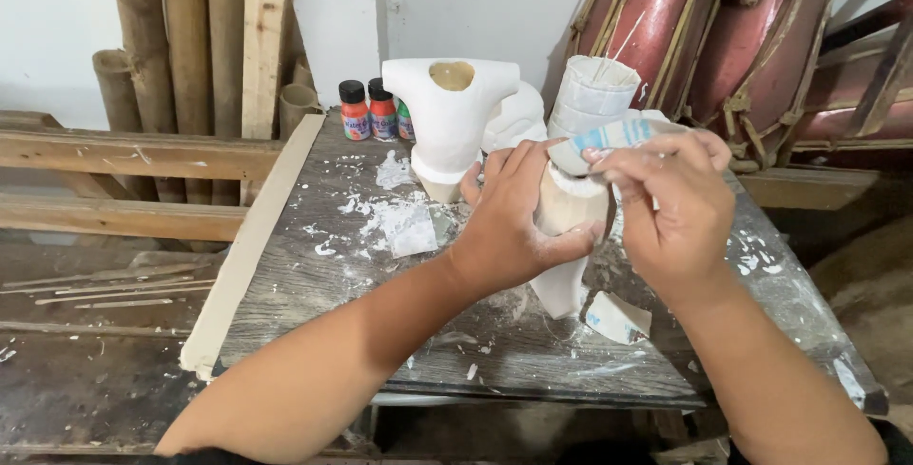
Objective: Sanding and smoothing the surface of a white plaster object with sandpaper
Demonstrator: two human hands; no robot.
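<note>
My left hand grips a pale, upright sculpted piece that stands on the worn wooden table. My right hand holds a folded sheet of sandpaper with blue print against the top of that piece. Both hands are dusted white. The piece's lower part shows below my left palm; its middle is hidden by my fingers.
A white T-shaped plaster form stands behind, with a wrapped white cylinder to its right. Small paint bottles sit at the table's back. White dust and scraps lie on the table. Bamboo poles and drums lean behind.
</note>
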